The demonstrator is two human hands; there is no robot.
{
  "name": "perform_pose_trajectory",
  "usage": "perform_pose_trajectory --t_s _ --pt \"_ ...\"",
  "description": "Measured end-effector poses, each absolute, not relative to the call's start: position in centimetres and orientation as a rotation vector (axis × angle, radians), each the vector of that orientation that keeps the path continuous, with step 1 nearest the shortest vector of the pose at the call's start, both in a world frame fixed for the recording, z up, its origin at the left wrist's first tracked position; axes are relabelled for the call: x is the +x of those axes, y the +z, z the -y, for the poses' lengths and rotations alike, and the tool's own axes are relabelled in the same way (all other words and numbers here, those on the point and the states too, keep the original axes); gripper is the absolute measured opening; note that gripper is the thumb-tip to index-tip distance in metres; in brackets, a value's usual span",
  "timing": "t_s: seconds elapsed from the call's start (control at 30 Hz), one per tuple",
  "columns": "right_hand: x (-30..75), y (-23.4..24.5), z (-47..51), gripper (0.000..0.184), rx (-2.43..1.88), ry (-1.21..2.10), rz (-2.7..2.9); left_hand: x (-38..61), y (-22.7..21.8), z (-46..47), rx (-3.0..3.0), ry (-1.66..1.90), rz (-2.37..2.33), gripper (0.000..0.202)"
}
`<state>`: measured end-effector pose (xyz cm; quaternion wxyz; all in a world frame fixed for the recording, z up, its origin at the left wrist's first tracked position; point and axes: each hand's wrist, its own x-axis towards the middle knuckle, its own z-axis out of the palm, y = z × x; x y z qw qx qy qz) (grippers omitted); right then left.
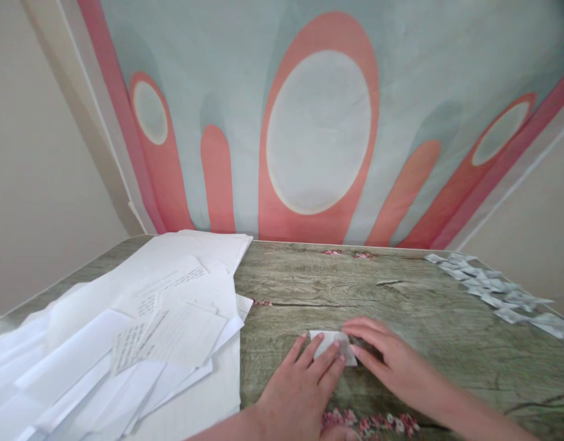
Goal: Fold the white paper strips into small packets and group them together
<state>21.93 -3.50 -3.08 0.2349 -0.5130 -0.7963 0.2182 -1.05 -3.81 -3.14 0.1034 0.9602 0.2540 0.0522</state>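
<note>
A small folded piece of white paper [317, 336] lies on the wood-patterned table, low in the head view and right of the middle. My left hand [304, 383] rests flat over it, fingers stretched out and fingertips pressing on its surface. At the paper's right edge, my right hand [385, 355] has its fingers and thumb closing on the side and corner. Part of the paper is hidden under the fingers of my left hand.
A large spread pile of white sheets [139, 275], some printed, covers the table's left side. Several small folded papers [493, 288] lie in rows at the right edge. The wooden table [300, 275] has printed flowers; a patterned coral and grey-green panel [236, 73] stands behind it.
</note>
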Motion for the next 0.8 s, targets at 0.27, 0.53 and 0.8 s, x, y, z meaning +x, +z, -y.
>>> perform_pose_trajectory --t_s 0.27,0.53,0.8 --pt "22.0 -5.2 5.3 0.031 -1.344 0.298 2.372 -1.0 -2.1 4.2 2.755 0.169 -0.785 0.073" --pt "22.0 -5.1 5.2 0.033 -1.305 0.287 2.345 -1.0 -1.7 2.3 2.685 0.299 -1.038 0.037" --pt "21.9 -5.0 5.2 0.033 -1.298 0.309 2.296 -1.0 -1.8 1.7 2.631 0.4 -1.045 0.029"
